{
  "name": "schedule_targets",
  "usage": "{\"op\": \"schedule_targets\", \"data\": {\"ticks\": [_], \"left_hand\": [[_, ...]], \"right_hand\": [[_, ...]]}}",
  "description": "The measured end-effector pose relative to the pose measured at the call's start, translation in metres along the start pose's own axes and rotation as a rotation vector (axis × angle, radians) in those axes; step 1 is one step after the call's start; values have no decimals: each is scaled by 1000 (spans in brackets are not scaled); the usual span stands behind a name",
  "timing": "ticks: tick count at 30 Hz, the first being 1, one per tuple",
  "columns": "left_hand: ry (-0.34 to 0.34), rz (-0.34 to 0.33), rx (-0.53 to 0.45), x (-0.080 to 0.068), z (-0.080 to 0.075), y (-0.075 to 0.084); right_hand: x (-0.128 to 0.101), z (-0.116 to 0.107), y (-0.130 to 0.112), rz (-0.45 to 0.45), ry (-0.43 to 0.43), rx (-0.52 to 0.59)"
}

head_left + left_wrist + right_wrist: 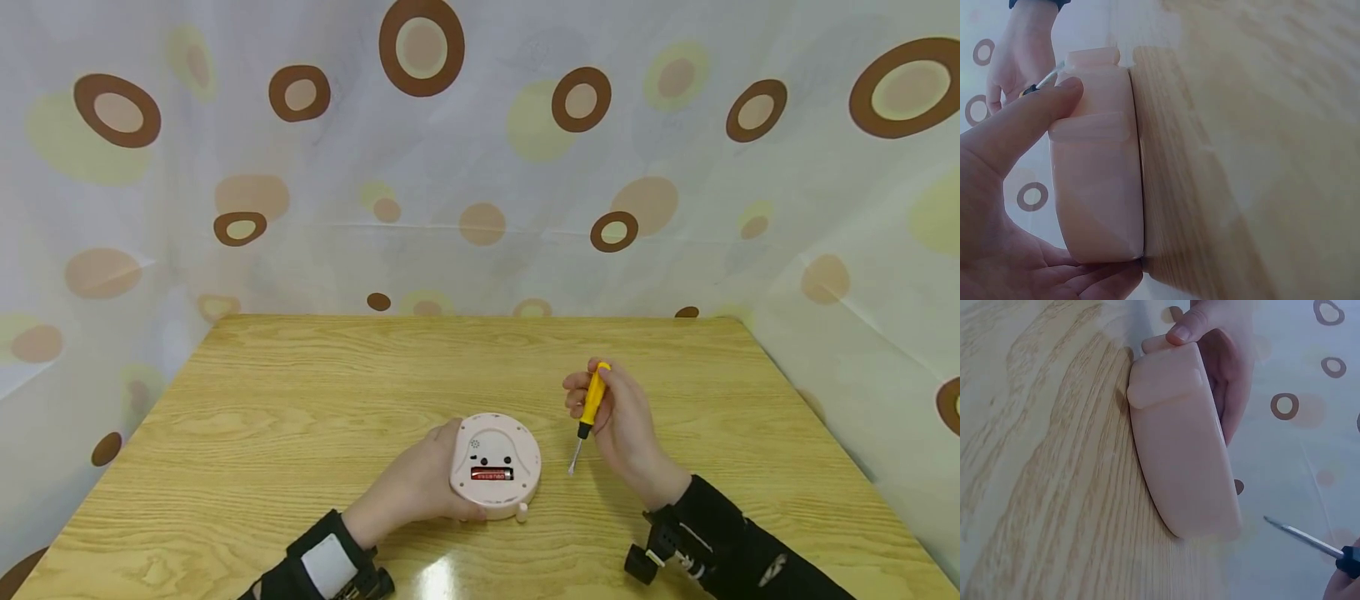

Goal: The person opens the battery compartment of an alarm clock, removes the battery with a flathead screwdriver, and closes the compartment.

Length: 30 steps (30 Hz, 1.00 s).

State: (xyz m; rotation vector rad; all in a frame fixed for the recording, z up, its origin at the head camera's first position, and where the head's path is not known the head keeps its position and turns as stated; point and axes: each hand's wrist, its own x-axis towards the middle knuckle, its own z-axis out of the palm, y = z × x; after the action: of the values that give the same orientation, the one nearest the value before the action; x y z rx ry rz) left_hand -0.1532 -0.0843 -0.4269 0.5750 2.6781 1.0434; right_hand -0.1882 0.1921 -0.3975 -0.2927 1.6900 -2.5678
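A round pale pink device (496, 465) lies back-up on the wooden table (300, 400), its open compartment showing a red battery (492, 473). My left hand (420, 487) grips its left side, thumb on top and fingers along the rim, as the left wrist view shows on the pink device (1097, 162). My right hand (618, 421) holds a yellow-handled screwdriver (588, 412) upright just right of the device, tip pointing down and off the table. In the right wrist view the screwdriver shaft (1304, 536) hovers beside the pink device (1185, 456).
A spotted curtain (480, 167) closes in the table on the back and both sides. The table's front edge is near my forearms, which wear dark sleeves and wrist cameras.
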Motion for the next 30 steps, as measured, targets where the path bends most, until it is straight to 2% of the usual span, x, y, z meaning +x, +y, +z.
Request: {"op": "schedule_targets", "data": {"ticks": [6, 13, 23, 30], "left_hand": [[4, 6, -5, 0, 1, 0], [2, 7, -16, -1, -1, 1], [-2, -1, -14, -2, -2, 5], [-5, 3, -16, -2, -2, 4]], "right_hand": [[-1, 3, -1, 58, 63, -23], [-1, 1, -7, 82, 164, 125], [-2, 2, -19, 243, 368, 268], [-1, 3, -18, 223, 342, 319]]}}
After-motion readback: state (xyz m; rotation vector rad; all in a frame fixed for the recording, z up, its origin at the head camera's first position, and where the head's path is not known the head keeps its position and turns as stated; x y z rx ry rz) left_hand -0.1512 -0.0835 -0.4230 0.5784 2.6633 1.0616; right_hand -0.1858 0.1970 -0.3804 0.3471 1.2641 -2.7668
